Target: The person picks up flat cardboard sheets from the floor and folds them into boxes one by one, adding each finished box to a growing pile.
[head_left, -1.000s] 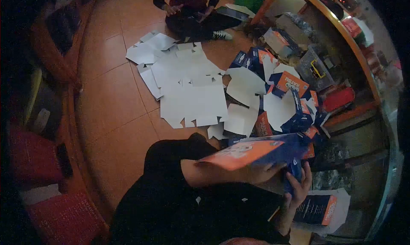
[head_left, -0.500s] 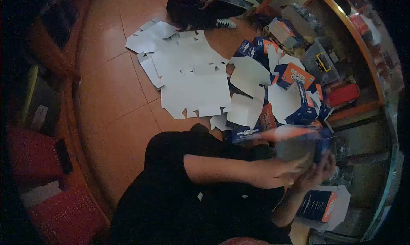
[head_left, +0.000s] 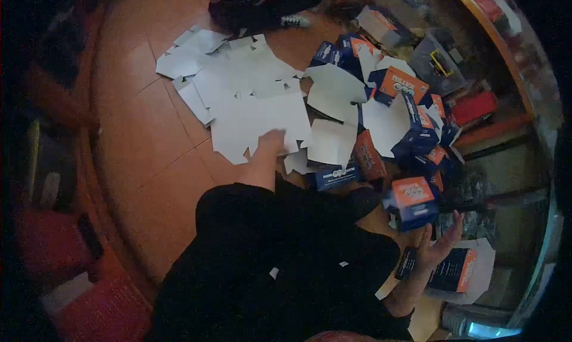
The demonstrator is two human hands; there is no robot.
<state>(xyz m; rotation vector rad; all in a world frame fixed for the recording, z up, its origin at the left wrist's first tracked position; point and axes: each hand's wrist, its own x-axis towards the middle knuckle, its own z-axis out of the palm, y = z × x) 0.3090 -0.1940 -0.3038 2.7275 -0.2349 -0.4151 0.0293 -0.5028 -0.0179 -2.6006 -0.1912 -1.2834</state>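
Sheets (head_left: 247, 116), heaped boxes (head_left: 403, 87), seemingly plastic bin (head_left: 424, 59) beyond

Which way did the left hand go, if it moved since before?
Yes. Against the wooden shelf edge, the left hand moved away, leftward and up in the view, to the near edge of the white cardboard sheets.

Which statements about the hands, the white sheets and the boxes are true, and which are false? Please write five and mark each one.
1. The left hand is at the near edge of a white sheet stack. True.
2. A blue-and-orange box is beside the right hand. True.
3. The right hand is closed in a fist. False: its fingers are spread.
4. Near the top of the view, another person's shoe shows. True.
5. That box appears left of the white sheet stack. False: it appears to the right.
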